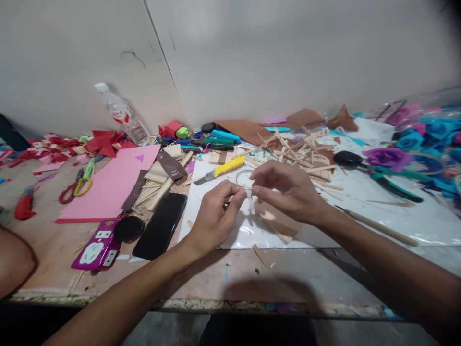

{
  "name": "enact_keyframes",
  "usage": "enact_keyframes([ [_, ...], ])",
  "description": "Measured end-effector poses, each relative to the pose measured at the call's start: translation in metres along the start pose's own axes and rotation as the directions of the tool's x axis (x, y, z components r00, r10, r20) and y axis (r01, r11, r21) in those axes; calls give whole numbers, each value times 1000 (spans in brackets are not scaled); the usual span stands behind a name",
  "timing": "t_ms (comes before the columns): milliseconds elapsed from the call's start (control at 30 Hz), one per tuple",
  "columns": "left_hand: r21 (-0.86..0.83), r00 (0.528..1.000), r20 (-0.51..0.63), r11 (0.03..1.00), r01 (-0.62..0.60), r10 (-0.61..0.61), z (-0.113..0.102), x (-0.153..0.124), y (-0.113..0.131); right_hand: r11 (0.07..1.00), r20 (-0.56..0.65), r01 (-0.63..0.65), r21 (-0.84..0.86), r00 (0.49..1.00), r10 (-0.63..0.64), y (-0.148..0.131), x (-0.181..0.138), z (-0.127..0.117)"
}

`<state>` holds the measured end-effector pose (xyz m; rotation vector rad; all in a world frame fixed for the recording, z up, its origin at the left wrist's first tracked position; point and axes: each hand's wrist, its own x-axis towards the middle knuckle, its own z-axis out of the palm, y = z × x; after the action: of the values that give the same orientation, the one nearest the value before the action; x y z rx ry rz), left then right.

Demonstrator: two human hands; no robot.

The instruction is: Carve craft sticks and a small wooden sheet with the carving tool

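Observation:
My left hand [216, 216] and my right hand [288, 190] meet over a white plastic sheet [237, 230] on the worktable. Both pinch a small clear strip, seemingly tape [251, 203], between thumb and fingertips; its end hangs down between them. A ring that looks like a tape roll [244, 177] lies just behind the fingers. A yellow utility knife [225, 169] rests a little farther back. Loose wooden sticks [298, 154] are heaped behind my right hand.
A black phone [161, 231], a purple power strip [98, 245] and a black round lid [128, 228] lie to the left. Pink paper [115, 185], scissors [77, 185], a water bottle [122, 115], green pliers [389, 180] and paper flowers [421, 139] surround the work area.

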<state>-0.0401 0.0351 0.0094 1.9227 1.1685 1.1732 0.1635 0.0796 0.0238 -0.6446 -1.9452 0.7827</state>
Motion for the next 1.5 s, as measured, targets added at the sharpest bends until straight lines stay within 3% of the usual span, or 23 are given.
enact_keyframes([
  [67, 8, 1000, 5, 1000, -6, 6, 0, 0, 0, 975, 11, 186, -122, 983, -186, -2, 0, -1],
  [133, 8, 1000, 15, 1000, -15, 15, -1, 0, 0, 919, 98, 331, -214, 943, -317, -3, -1, -3],
  [233, 7, 999, 18, 1000, -29, 28, -1, 0, -1, 886, 161, 378, -268, 925, -345, -1, 0, -4],
  [333, 21, 999, 10, 998, -53, 53, 0, 0, -2, 905, 176, 327, -274, 942, -287, 1, 1, -6],
  [533, 133, 988, 19, 979, -152, 151, -1, 1, -4, 972, 287, 94, -215, 957, -29, 0, 3, -11],
  [700, 173, 981, 36, 965, -196, 193, -1, 1, -5, 970, 361, 82, -231, 933, 7, -4, 4, -15],
  [967, 130, 988, 49, 980, -152, 147, 0, 1, -5, 954, 391, 137, -265, 920, -23, -8, 3, -14],
  [1300, -11, 995, 97, 1000, 17, -16, 0, 1, -3, 959, 382, 121, -258, 924, -14, -5, 4, -12],
  [1400, -18, 994, 105, 999, 33, -31, -1, 2, -3, 970, 373, 61, -235, 927, 32, -3, 4, -12],
  [1500, -43, 994, 81, 996, 80, -76, -2, 3, 0, 987, 344, -103, -127, 928, 141, 1, 3, -12],
])
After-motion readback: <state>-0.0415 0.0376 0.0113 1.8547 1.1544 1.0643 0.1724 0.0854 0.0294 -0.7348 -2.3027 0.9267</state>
